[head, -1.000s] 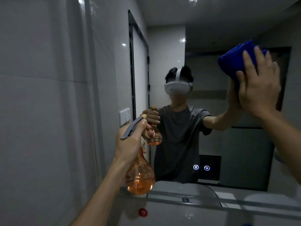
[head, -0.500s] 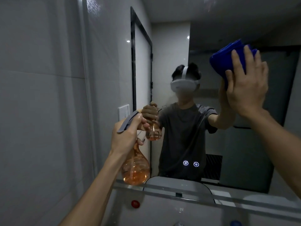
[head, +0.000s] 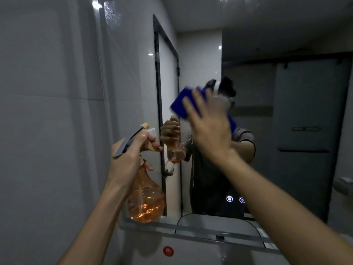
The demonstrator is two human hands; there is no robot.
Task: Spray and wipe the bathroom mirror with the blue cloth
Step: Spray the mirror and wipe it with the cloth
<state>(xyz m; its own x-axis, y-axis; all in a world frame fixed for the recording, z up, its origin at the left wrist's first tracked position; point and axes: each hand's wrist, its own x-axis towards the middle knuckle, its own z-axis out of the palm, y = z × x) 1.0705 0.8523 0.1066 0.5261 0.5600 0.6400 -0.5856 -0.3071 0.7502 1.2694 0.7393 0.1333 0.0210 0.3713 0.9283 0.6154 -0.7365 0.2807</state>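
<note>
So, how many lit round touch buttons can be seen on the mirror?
2. Both glow low on the mirror, side by side: the left button is fully visible; the right button is partly hidden by the right forearm. More may be hidden behind it.

Pale grey wall tiles (head: pixel 47 111) are seen at nine o'clock. A ceiling light (head: pixel 95 4) is glimpsed at eleven o'clock.

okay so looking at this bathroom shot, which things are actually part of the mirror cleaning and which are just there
Part of the job:
- blue cloth, pressed to the glass by the right hand
- orange spray bottle, held by the left hand
- mirror

Just there:
- two lit touch icons low on the mirror
- red round sticker below the mirror
- tiled wall
</note>
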